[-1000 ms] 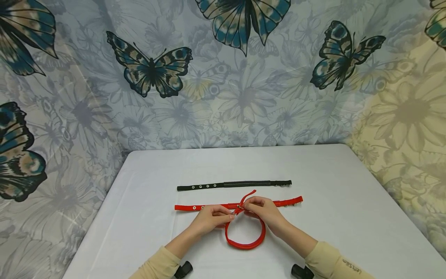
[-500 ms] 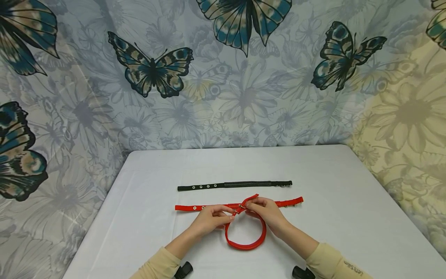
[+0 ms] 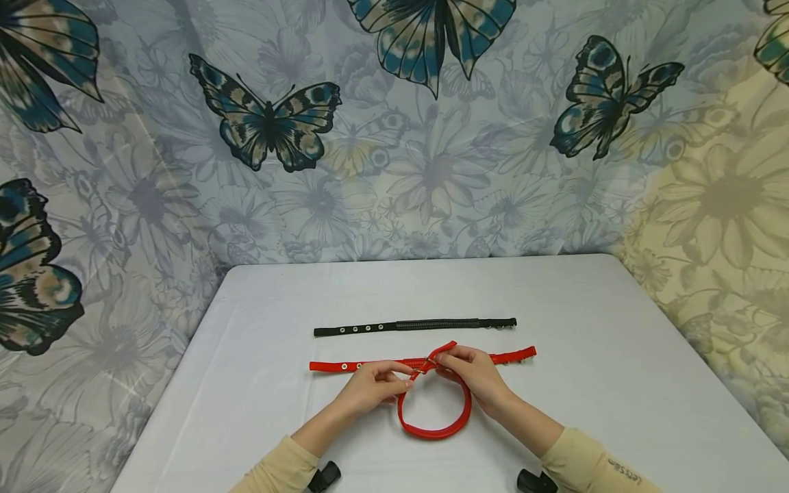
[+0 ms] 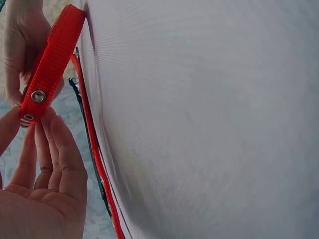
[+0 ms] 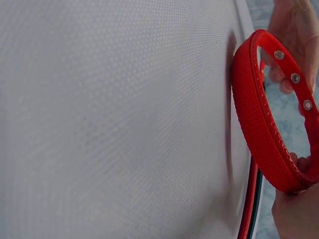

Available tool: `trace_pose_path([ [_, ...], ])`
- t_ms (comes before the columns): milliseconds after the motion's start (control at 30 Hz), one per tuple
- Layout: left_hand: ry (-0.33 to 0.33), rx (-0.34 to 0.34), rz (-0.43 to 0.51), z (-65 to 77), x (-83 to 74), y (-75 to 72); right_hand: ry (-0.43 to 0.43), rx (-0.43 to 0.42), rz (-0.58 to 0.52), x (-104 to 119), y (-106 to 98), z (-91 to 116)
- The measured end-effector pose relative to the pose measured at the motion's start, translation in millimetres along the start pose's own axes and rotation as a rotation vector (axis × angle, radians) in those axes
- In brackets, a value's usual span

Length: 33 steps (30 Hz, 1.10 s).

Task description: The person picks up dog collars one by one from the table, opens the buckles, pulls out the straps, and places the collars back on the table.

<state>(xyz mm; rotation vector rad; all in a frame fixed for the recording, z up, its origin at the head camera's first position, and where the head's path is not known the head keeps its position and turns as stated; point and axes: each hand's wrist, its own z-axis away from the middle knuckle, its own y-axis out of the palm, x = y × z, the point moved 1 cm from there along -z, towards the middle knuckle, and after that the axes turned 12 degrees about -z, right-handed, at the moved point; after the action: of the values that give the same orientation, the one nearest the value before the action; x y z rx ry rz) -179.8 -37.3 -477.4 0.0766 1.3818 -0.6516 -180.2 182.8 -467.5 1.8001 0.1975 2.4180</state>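
Observation:
A red pet collar point(image 3: 434, 433) is bent into a ring above the near middle of the table. My left hand point(image 3: 372, 385) pinches its left side near the buckle, thumb and fingertips on the strap. On the other side, my right hand point(image 3: 476, 378) pinches the collar by the buckle, where the strap's free end sticks up past the fingers. Metal eyelets show on the red strap point(image 4: 55, 59) in the left wrist view. The padded band point(image 5: 254, 119) curves toward the camera in the right wrist view. Fingers partly hide the buckle.
Behind the hands lies a second red collar point(image 3: 329, 367), stretched flat and partly covered by them. Farther back a black collar point(image 3: 437, 324) lies parallel to it. The white table point(image 3: 246, 308) meets a butterfly-patterned backdrop point(image 3: 431, 205) at its far edge.
The strap's free end has tipped right and lower, closer to the right fingers. The right hand has shifted slightly right; the left hand has hardly moved.

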Motion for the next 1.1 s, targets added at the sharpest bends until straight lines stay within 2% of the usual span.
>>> trace_pose_path([
  [500,0.003,-0.051,0.018,-1.7,-4.5,1.6,0.013,0.069,-0.005,3.2,2.8,4.5],
  [767,0.017,-0.084,-0.01,-2.0,-5.9,2.3,0.011,0.069,-0.01,3.1,5.5,5.5],
  [933,0.017,-0.082,-0.029,1.7,-12.6,1.5,0.008,0.062,-0.006,2.4,6.0,4.5],
  [1100,0.016,-0.073,-0.041,1.7,-10.7,1.0,0.015,0.053,-0.016,1.2,6.1,3.8],
])
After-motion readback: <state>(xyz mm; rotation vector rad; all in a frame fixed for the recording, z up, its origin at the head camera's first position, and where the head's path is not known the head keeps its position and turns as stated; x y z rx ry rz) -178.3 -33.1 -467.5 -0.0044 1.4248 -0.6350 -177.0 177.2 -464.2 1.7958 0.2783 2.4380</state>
